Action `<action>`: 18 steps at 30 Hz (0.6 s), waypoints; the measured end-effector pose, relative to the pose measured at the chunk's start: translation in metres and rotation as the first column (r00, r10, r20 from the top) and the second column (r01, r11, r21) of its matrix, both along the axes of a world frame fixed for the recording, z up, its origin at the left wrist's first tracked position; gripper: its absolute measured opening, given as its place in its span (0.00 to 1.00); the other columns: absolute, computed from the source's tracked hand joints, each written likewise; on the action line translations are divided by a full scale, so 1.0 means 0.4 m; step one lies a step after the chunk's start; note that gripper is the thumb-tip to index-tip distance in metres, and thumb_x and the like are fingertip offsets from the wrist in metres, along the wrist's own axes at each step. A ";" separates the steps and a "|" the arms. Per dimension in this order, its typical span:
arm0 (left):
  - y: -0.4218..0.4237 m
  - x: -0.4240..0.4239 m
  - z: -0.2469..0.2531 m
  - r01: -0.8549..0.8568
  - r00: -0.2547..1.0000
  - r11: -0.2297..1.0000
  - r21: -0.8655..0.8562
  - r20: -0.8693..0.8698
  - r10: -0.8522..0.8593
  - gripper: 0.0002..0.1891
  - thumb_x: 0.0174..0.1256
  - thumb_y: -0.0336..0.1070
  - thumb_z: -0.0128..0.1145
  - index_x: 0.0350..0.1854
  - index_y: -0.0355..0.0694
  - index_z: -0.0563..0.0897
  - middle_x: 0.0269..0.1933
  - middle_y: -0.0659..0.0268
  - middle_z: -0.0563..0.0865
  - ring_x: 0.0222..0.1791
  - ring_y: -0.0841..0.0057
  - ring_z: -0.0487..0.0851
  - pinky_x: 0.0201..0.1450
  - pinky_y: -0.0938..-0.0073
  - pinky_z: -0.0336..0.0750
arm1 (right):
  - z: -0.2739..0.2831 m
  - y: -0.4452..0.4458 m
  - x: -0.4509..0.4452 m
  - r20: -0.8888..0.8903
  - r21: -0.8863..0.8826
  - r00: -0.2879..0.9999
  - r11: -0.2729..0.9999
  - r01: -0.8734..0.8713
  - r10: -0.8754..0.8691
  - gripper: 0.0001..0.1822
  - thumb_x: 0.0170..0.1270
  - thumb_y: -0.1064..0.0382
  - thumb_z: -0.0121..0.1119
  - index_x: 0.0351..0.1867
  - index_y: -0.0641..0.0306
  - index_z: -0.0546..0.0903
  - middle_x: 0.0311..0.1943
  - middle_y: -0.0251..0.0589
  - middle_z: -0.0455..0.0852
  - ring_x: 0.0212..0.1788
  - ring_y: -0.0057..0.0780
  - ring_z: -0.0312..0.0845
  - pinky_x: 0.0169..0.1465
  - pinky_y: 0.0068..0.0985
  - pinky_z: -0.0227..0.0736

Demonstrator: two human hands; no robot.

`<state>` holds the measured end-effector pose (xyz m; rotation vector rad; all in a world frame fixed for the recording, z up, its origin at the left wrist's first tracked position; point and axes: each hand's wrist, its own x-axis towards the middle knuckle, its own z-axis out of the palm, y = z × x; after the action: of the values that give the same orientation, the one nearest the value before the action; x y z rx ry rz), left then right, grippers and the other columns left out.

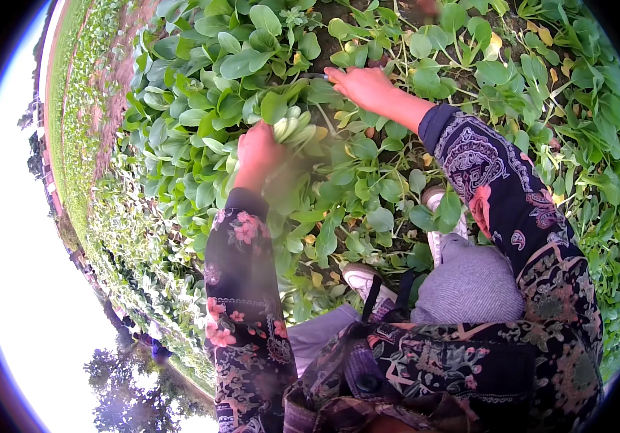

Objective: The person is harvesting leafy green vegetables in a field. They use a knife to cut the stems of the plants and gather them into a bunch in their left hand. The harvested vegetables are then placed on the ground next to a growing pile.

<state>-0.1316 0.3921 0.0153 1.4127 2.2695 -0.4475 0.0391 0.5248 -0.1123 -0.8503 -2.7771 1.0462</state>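
My left hand [258,147] is closed around a bunch of leafy greens [292,128], whose pale stems show at its right side. To the upper right, my right hand [361,86] grips the handle of a small curved-bladed tool [315,76], perhaps a sickle. Its dark metal blade points left, low among the leaves at the base of the standing plants [245,62]. Leaves hide part of the blade, and whether it touches a stem cannot be told. A blurred patch covers the area just below my left hand.
Low leafy plants [380,219] with some yellow leaves surround my shoes [366,281]. Denser greens stand at the upper left. Beyond them run a bare soil strip [125,70] and more crop rows. People appear small at the lower left, near a tree [125,379].
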 end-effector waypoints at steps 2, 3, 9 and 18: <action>-0.005 -0.023 -0.008 -0.060 0.998 0.992 -0.109 0.001 0.061 0.25 0.40 0.40 0.63 0.45 0.40 0.74 0.42 0.56 0.82 0.47 0.59 0.78 0.51 0.63 0.69 | 0.005 0.006 -0.021 0.056 -0.054 0.997 0.997 -0.049 0.052 0.21 0.65 0.54 0.49 0.58 0.55 0.69 0.37 0.46 0.82 0.36 0.47 0.80 0.36 0.41 0.75; 0.000 -0.031 -0.011 -0.082 0.997 0.984 -0.157 0.001 0.083 0.28 0.39 0.42 0.64 0.48 0.43 0.74 0.43 0.59 0.82 0.49 0.62 0.78 0.53 0.63 0.67 | -0.004 0.015 -0.021 0.025 -0.077 0.998 0.995 -0.060 0.062 0.21 0.64 0.55 0.50 0.57 0.56 0.70 0.37 0.47 0.82 0.36 0.47 0.80 0.38 0.41 0.75; -0.080 0.008 0.037 0.129 0.987 0.959 0.252 0.056 -0.147 0.29 0.41 0.28 0.63 0.53 0.47 0.72 0.44 0.62 0.81 0.48 0.61 0.77 0.53 0.66 0.68 | -0.025 0.016 0.023 -0.015 -0.463 0.957 0.850 0.251 -0.291 0.22 0.55 0.49 0.61 0.43 0.64 0.75 0.31 0.43 0.82 0.32 0.38 0.79 0.37 0.33 0.73; -0.158 0.056 0.095 0.055 0.993 0.941 0.335 0.076 -0.085 0.33 0.49 0.44 0.65 0.60 0.43 0.70 0.39 0.61 0.83 0.43 0.70 0.79 0.49 0.70 0.69 | 0.007 -0.012 -0.059 -0.295 -0.612 0.829 0.760 0.218 -0.475 0.20 0.49 0.64 0.62 0.48 0.57 0.77 0.37 0.42 0.81 0.39 0.40 0.78 0.44 0.29 0.72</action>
<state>-0.1091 0.3290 0.0535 1.6426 2.3040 -0.0164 0.0155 0.5201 -0.1093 -0.9864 -1.8449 1.7376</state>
